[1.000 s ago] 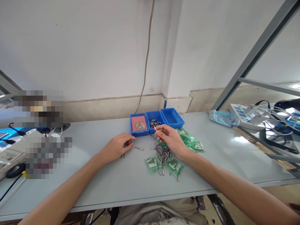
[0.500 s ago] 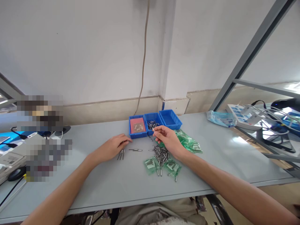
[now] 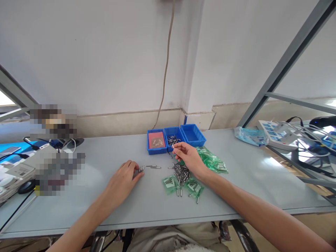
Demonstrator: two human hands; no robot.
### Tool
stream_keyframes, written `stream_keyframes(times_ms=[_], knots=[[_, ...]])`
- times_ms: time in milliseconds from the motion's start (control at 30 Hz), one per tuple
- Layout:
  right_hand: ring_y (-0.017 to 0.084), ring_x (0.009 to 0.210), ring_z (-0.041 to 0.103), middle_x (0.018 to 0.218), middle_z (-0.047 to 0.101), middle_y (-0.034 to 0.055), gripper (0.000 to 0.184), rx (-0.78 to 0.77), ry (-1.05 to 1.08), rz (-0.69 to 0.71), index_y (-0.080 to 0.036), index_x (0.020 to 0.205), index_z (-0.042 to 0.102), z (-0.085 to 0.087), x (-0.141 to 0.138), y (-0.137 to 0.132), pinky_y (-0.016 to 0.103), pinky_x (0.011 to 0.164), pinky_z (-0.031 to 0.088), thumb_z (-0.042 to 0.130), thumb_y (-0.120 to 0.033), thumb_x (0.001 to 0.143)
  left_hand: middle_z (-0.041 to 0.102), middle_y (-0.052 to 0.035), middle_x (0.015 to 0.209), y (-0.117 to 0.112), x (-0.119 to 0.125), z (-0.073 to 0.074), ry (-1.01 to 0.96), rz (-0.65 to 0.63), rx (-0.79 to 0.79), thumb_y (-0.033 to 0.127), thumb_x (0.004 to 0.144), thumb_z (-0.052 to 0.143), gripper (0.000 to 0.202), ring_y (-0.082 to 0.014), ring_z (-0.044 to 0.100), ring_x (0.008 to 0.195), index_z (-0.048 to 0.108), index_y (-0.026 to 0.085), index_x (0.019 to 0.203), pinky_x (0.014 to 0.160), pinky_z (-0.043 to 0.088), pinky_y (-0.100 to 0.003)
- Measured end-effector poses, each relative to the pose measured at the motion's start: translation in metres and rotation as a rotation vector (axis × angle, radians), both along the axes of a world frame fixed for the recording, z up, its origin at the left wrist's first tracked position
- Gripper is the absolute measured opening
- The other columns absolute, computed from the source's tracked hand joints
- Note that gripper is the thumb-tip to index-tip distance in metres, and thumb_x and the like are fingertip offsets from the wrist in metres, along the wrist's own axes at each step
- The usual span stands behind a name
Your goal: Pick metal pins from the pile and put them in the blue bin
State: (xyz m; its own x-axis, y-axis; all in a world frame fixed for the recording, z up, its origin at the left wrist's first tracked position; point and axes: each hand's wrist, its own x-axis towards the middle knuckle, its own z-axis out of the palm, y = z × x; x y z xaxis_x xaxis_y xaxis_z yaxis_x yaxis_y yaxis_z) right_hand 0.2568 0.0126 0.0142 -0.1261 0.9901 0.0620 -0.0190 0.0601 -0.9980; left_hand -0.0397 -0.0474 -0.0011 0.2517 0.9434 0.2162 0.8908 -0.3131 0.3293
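Observation:
My left hand (image 3: 125, 179) rests on the table with thumb and fingers curled around a small bunch of metal pins (image 3: 141, 169). Just right of it lie a few loose pins (image 3: 155, 167). My right hand (image 3: 189, 158) is raised above the pin pile, its thumb and forefinger pinched on one small metal pin (image 3: 172, 146). Below that hand is a heap of silvery pins (image 3: 181, 173), flanked by small green bags (image 3: 169, 184) with pins inside. Behind the hand, a blue bin (image 3: 173, 133) contains many pins.
A blue bin (image 3: 156, 152) at the left carries a pink sheet and a small clear bag. Another blue bin (image 3: 193, 134) stands at the right. Large green bags (image 3: 214, 161) lie beside the right forearm. Electronics and cables (image 3: 301, 136) crowd the right rack; more devices (image 3: 21, 168) sit left.
My left hand has moved down and leftward, its fingers now closing around the pins that lay beneath it. My right hand keeps its pinch in nearly the same place. The view has shifted slightly.

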Motion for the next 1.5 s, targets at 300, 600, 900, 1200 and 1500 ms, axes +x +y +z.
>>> stream_keyframes(times_ms=[300,600,900,1200,1500], knots=[[0.015,0.071,0.061,0.087,0.069,0.0031,0.03,0.016,0.025,-0.009,-0.02,0.103,0.069,-0.001,0.0,0.003,0.03,0.064,0.049,0.075,-0.042,0.083,0.068,-0.0083,0.102,0.024,-0.011,0.013,0.036,0.004,-0.025,0.031,0.104,0.046,0.024,-0.0274,0.063,0.095,0.067,0.019,0.101,0.084,0.05,-0.041],[0.016,0.072,0.062,0.089,0.07,0.0042,0.031,0.009,0.026,-0.007,-0.02,0.103,0.069,0.0,0.0,0.001,0.03,0.064,0.05,0.074,-0.043,0.084,0.071,-0.0064,0.102,0.043,0.015,0.014,0.016,-0.113,0.004,0.032,0.104,0.052,0.021,-0.0268,0.065,0.096,0.07,0.02,0.102,0.083,0.051,-0.039],[0.015,0.07,0.062,0.085,0.069,0.0026,0.028,0.0,0.035,-0.022,-0.02,0.102,0.069,0.002,-0.001,0.004,0.03,0.062,0.049,0.075,-0.04,0.083,0.072,-0.0033,0.105,0.041,0.021,0.007,-0.122,-0.289,0.036,0.033,0.108,0.051,0.023,-0.0216,0.064,0.099,0.071,0.023,0.104,0.087,0.05,-0.035],[0.015,0.071,0.062,0.086,0.068,0.0024,0.026,-0.007,0.015,-0.044,-0.021,0.101,0.069,0.006,0.002,0.003,0.031,0.064,0.05,0.075,-0.039,0.084,0.071,-0.0036,0.108,0.032,0.027,0.003,-0.168,-0.417,0.05,0.031,0.107,0.056,0.016,-0.0202,0.062,0.103,0.07,0.023,0.109,0.092,0.051,-0.034],[0.015,0.071,0.061,0.086,0.067,0.0021,0.028,-0.007,0.007,-0.031,-0.02,0.103,0.069,0.005,0.002,0.005,0.031,0.065,0.05,0.075,-0.041,0.085,0.073,-0.0029,0.102,0.044,0.027,0.001,-0.237,-0.404,0.052,0.031,0.107,0.056,0.016,-0.0202,0.063,0.098,0.07,0.023,0.103,0.088,0.051,-0.034]])
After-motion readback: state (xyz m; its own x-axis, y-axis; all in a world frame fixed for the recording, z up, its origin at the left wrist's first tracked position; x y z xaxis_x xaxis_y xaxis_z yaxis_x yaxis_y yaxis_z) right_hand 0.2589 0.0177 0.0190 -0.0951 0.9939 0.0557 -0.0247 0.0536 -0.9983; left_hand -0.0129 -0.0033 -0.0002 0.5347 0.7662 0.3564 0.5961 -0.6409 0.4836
